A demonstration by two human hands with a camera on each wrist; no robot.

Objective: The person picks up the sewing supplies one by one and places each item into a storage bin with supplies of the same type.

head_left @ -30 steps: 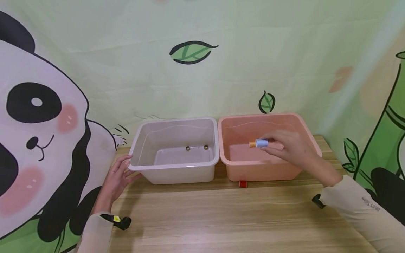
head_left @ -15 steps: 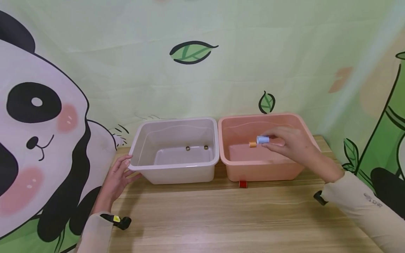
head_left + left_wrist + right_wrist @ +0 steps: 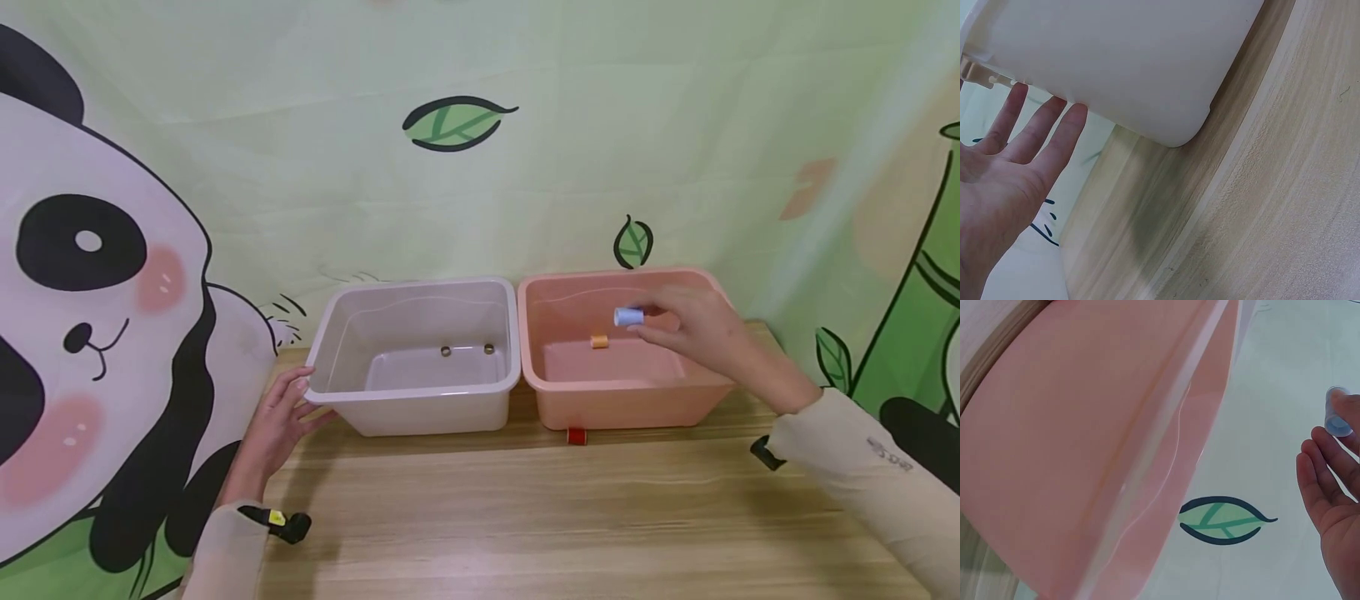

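Over the pink tub (image 3: 630,408) near the far edge of the table (image 3: 480,517), my right hand (image 3: 693,327) pinches a blue cylinder (image 3: 628,317); my left hand (image 3: 279,423), fingers spread, touches the white tub (image 3: 435,415) at its near-left corner.

grey bin (image 3: 423,414) | pink bin (image 3: 630,408) | light-blue spool (image 3: 628,317) | orange spool (image 3: 599,342) | red spool (image 3: 577,437) | wood-grain table (image 3: 480,517)

Open air above grey bin (image 3: 423,414); pink bin (image 3: 626,407) blocks low path alongside; red spool (image 3: 577,436) in front.
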